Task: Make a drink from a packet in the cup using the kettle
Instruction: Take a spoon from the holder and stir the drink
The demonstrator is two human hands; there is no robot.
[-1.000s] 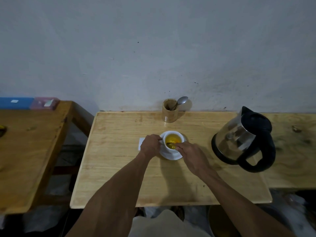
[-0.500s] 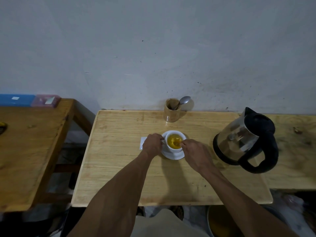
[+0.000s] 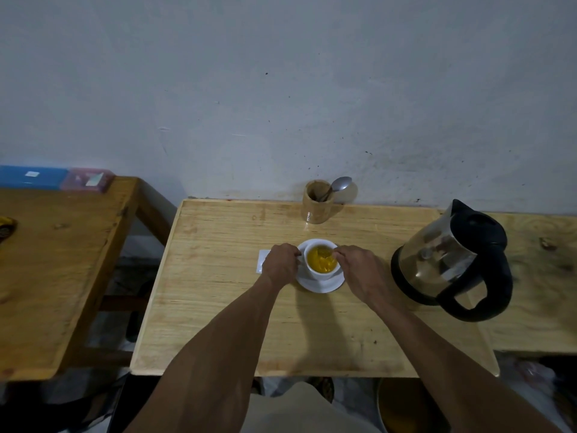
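A white cup (image 3: 324,272) full of yellow drink stands on a white saucer (image 3: 321,285) in the middle of the light wooden table (image 3: 218,307). My left hand (image 3: 281,264) grips the cup's left side, at its handle. My right hand (image 3: 359,270) pinches a spoon (image 3: 324,254) whose bowl is in the drink. Under my left hand lies a white packet (image 3: 263,259), mostly hidden. The steel and black kettle (image 3: 452,264) stands to the right of the cup, handle toward me.
A wooden holder (image 3: 316,203) with a second spoon (image 3: 340,184) stands at the wall behind the cup. A darker table (image 3: 56,276) at the left carries a blue box (image 3: 31,177) and a pink box (image 3: 87,180). Another wooden surface (image 3: 543,276) adjoins on the right.
The spoon in my right hand has moved round inside the cup, from its near side toward its far side. My left hand has stayed on the cup.
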